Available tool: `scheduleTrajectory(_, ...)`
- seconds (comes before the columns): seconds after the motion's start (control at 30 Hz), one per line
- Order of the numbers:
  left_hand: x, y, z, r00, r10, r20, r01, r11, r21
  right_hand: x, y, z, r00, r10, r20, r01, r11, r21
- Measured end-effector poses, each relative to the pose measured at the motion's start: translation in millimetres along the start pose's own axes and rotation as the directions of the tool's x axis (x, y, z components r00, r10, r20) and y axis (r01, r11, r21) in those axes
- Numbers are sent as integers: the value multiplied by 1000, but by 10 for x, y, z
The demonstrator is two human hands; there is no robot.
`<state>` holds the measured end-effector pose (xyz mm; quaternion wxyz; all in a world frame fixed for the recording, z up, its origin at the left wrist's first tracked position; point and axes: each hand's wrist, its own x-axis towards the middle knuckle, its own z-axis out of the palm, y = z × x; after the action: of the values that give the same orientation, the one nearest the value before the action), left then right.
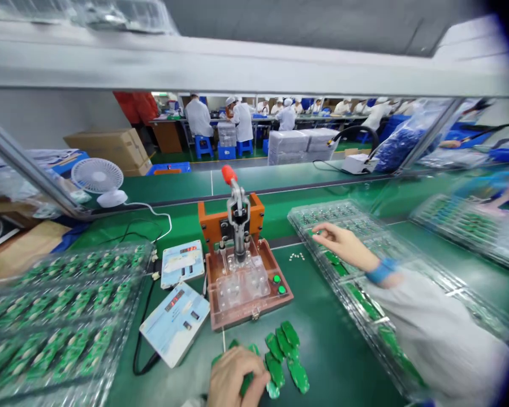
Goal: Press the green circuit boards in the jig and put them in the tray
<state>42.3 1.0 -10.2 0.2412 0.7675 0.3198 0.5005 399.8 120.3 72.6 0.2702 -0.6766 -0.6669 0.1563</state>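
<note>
My left hand (236, 375) rests at the near edge of the green mat, fingers curled around a small green circuit board. Beside it lies a loose pile of green boards (286, 355). My right hand (343, 243) reaches out to the right over a clear plastic tray of green boards (322, 217), fingertips pinched on a board in it. Its wrist wears a blue band below a white sleeve. Between my hands stands a brown test jig (242, 277) with a clear cover, a red-knobbed lever (229, 175) and two green buttons.
Two white digital meters (182, 263) (175, 323) with cables lie left of the jig. Stacked clear trays of boards (63, 311) fill the left. More trays (466, 226) sit far right. A small white fan (97, 178) stands at the back left. Workers in white sit at distant benches.
</note>
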Motion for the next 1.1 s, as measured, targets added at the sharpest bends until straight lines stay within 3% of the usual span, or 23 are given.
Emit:
scheduleTrajectory(0.07,34,61,-75,991,33,129,-35,999,13,-399,-321,14,992,-81,94,73,994,85)
scheduleTrajectory(0.17,13,137,-81,971,56,232,-61,998,12,-950,-687,197,927,-249,280,181,952,247)
scheduleTrajectory(0.27,-148,150,-14,963,102,248,-110,994,20,-1308,-747,542,871,-323,370,203,923,328)
scheduleTrajectory(0.33,-286,132,-28,944,196,266,-209,978,24,-1432,-629,773,888,-277,368,149,928,341)
scheduleTrajectory(0.4,-384,112,-147,933,205,295,-229,972,48,-1493,-459,942,917,-215,335,88,931,355)
scheduleTrajectory(0.47,-418,88,-362,951,78,301,-114,988,105,-1514,-303,1030,929,-172,327,47,933,357)
scheduleTrajectory(0.53,-407,44,-611,963,-71,261,21,982,189,-1506,-198,1055,922,-151,358,23,941,338)
scheduleTrajectory(0.67,-409,-112,-930,955,-189,230,93,923,372,-1453,-144,1041,892,-169,418,37,951,307)
scheduleTrajectory(0.83,-517,-237,-877,932,-262,250,116,871,478,-1415,-180,1050,890,-206,406,83,950,301)
scheduleTrajectory(1.1,-552,-226,-823,937,-263,231,158,907,390,-1444,-156,1048,901,-240,362,111,933,343)
